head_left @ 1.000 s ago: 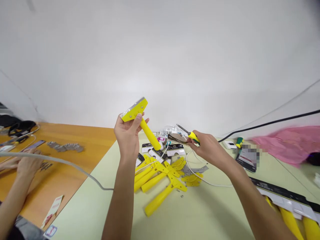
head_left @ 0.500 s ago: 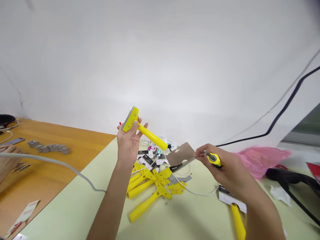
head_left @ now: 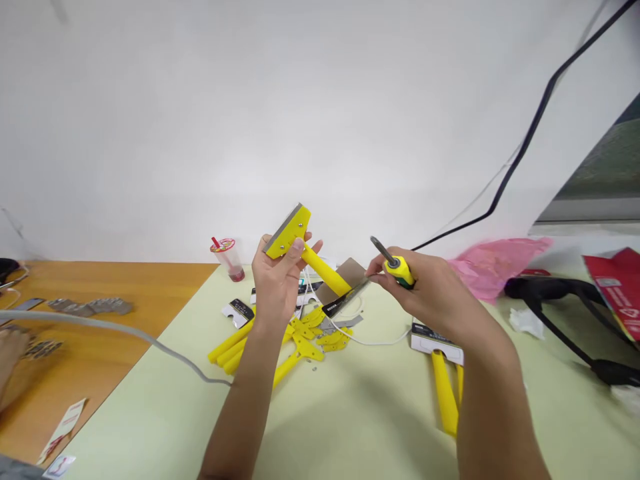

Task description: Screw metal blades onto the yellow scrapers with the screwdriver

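Observation:
My left hand (head_left: 277, 277) is closed around a yellow scraper (head_left: 290, 235), its thumb on the head near the handle. The scraper's metal edge points up and left, and its handle slopes down to the right. A yellow and green screwdriver (head_left: 401, 268) lies in my right hand (head_left: 430, 287), shaft pointing up and left. The same hand pinches a folded packaging card (head_left: 343, 301) with black print, close to the end of the scraper's handle. Below my hands is a pile of yellow scraper parts (head_left: 306, 347) beside grey blades (head_left: 345, 323).
Scrapers with cards (head_left: 444, 387) lie near my right forearm. A cup with a red straw (head_left: 229, 259) stands by the wall. At right are a pink bag (head_left: 500, 263) and black straps (head_left: 555, 320). A grey cable (head_left: 150, 340) crosses at left, near another person's hand (head_left: 11, 353).
The view has turned, and the cup has come into sight. The scraper and the folded card are closer together, with the scraper tilted somewhat differently. Both hands keep their holds.

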Demonstrator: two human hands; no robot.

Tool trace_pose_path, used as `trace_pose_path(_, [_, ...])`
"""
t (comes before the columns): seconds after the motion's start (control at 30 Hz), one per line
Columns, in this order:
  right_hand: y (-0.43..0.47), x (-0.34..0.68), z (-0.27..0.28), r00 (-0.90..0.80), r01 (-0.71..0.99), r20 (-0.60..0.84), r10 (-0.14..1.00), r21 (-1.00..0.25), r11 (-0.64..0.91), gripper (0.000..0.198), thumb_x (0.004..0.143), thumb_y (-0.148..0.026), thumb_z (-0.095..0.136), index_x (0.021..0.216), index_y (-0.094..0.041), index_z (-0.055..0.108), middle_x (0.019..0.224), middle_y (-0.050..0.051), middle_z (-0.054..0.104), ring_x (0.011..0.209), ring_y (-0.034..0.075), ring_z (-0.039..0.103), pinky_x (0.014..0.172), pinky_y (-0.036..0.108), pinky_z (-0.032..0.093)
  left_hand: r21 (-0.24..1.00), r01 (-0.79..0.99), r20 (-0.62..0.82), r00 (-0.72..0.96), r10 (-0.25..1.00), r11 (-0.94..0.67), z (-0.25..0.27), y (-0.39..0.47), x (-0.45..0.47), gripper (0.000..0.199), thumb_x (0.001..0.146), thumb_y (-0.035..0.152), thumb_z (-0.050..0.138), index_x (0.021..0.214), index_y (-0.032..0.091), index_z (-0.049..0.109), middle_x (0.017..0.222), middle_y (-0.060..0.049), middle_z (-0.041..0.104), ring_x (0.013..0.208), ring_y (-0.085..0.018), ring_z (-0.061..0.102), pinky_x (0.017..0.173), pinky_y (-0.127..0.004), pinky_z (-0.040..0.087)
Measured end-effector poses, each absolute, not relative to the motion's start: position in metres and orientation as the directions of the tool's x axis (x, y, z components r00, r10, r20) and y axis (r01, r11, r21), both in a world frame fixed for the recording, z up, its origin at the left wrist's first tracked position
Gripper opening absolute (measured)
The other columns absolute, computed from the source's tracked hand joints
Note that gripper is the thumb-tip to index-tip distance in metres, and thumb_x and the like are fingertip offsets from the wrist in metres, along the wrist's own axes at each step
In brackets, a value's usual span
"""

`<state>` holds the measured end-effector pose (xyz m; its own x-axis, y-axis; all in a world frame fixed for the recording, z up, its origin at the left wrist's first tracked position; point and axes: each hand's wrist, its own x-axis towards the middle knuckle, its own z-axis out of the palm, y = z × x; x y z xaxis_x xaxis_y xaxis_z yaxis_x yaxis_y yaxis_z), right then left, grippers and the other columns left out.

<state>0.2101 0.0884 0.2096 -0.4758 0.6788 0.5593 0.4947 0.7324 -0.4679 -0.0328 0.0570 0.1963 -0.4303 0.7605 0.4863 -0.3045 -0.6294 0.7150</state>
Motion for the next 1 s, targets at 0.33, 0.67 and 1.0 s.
trace_pose_path(0.33, [0.092,0.189,0.204,-0.436,0.465,0.621,0.651,-0.464,0.754,0.007,0.104,-0.023,0.067,0.101,-0.024,0.073,0.090,0.002,0.076,0.076,0.020,0.065,0.070,0.031,0.045,0.759,-0.412,0.351,-0.395,0.849,-0.505,0.173,0.081,-0.041,0.043,0.080,0.029,0.099,0.104,0.020,0.064,0.135,-0.013,0.078,0.144,-0.035,0.067,0.120,-0.064,0.057])
trace_pose_path(0.67, [0.093,0.176,0.196,-0.449,0.430,0.653,0.610,-0.441,0.788,0.007,0.107,-0.027,0.066,0.103,-0.025,0.071,0.099,0.004,0.079,0.083,0.021,0.070,0.074,0.032,0.049,0.919,-0.264,0.279,-0.086,0.957,-0.292,0.181,0.071,-0.060,0.051,0.072,0.046,0.105,0.107,0.020,0.078,0.115,-0.016,0.086,0.113,-0.041,0.083,0.095,-0.053,0.070])
trace_pose_path(1.0, [0.089,0.169,0.190,-0.514,0.408,0.625,0.588,-0.425,0.808,0.006,0.108,-0.026,0.066,0.103,-0.025,0.069,0.101,0.004,0.080,0.083,0.021,0.072,0.076,0.033,0.051,0.927,0.334,0.122,0.155,0.980,-0.168,0.195,0.049,-0.092,0.033,0.085,0.049,0.089,0.098,0.018,0.089,0.089,-0.008,0.083,0.076,-0.025,0.076,0.060,-0.029,0.051])
